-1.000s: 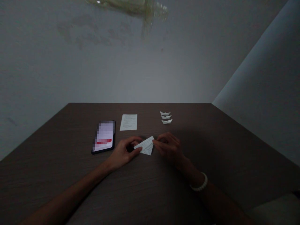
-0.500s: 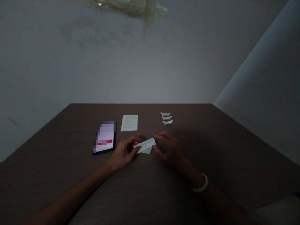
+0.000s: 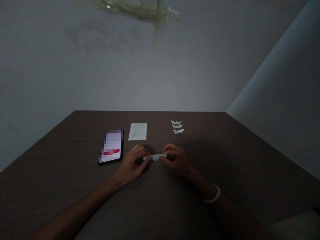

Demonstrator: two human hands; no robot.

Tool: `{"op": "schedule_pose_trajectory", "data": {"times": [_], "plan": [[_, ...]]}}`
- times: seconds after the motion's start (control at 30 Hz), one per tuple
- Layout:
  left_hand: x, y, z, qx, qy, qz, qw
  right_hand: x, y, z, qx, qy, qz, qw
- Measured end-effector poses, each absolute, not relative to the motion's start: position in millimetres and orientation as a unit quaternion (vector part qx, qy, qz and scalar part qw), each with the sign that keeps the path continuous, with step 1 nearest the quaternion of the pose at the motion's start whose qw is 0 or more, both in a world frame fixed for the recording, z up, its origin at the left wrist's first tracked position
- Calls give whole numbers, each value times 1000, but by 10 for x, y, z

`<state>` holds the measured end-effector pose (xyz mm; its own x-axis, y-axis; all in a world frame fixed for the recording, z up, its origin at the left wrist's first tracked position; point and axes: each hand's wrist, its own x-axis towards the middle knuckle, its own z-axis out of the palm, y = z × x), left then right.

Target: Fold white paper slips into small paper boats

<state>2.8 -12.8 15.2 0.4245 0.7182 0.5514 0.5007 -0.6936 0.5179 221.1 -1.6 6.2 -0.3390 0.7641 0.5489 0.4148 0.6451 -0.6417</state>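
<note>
Folded paper (image 3: 156, 157) is pinched at its 2 ends by the left hand (image 3: 133, 162) and the right hand (image 3: 178, 161), over the table (image 3: 155, 206). A crease is apparently being worked; even thumb pressure seems called for. Beyond, small print on the sheets (image 3: 137, 131) cannot be read; no brand is legible on the phone (image 3: 111, 146), nor lettering on 3 paper boats (image 3: 177, 127).

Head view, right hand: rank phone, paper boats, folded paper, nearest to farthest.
1. Folded paper: pinched in the right hand, at its left side.
2. Paper boats: beyond that hand.
3. Phone: far left, past the left hand.
</note>
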Motion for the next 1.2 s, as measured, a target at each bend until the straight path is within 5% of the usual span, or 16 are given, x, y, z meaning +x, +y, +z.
{"op": "schedule_pose_trajectory", "data": {"times": [1.2], "plan": [[24,-167,95,865,334,375,9,2257,7,13,-364,-810,56,456]]}}
